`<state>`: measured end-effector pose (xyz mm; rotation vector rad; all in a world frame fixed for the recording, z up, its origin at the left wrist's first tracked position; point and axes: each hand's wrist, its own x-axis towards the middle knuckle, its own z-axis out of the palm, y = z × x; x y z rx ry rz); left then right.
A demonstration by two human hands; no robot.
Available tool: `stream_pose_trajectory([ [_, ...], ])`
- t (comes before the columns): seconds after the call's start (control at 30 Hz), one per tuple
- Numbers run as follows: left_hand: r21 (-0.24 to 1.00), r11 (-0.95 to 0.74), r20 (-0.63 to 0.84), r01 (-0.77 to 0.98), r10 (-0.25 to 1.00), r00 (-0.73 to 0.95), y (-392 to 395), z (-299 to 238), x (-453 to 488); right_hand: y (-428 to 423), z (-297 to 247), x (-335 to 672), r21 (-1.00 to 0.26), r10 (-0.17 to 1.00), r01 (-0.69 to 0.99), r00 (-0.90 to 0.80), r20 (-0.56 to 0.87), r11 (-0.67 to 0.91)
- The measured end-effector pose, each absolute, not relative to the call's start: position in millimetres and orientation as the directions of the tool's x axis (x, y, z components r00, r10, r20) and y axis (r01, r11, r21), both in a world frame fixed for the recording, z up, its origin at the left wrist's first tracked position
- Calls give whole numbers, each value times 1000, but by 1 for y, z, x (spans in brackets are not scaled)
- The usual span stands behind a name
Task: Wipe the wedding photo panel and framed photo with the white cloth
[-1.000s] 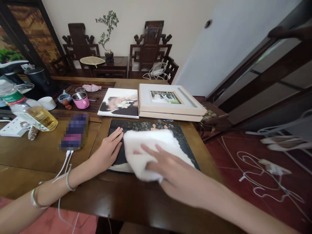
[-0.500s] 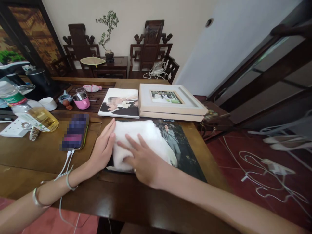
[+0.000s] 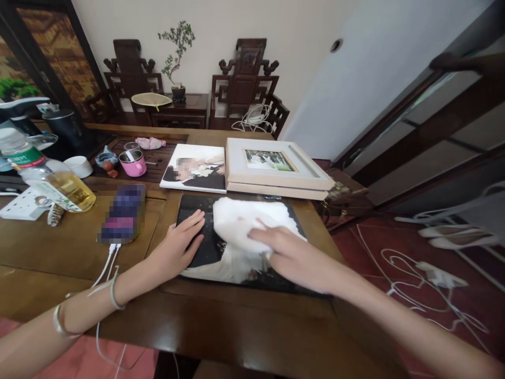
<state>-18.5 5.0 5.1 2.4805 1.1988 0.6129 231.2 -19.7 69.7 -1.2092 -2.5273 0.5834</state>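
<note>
A dark photo panel (image 3: pixel 232 267) lies flat near the table's front edge, with part of a pale dress showing on it. On its left side rests my left hand (image 3: pixel 179 242), open, fingers stretched out over the surface. My right hand (image 3: pixel 294 255) is closed on a white towel (image 3: pixel 240 221), pressing it against the right half of the panel. The index finger lies along the towel, while the other fingers are curled and partly hidden. Motion blurs this hand and the towel slightly. Much of the picture is covered by the towel.
Behind the panel are a white-edged photo print (image 3: pixel 197 181) and stacked picture frames (image 3: pixel 276 184). To the left lie a phone (image 3: pixel 124 213) on charging cables, a bottle (image 3: pixel 73 189), a pink cup (image 3: pixel 134 164) and a power strip (image 3: pixel 26 205).
My right hand and the towel have moved right across the panel, uncovering its left part and covering the suited figure. My left hand has shifted right and now lies flat on the panel.
</note>
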Motion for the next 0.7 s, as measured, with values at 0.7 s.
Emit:
stream_pose_trajectory([
  [0.7,490,-576,222,654,809,545,5,9,-19,23,56,308,-419,875,781,-478,75,463],
])
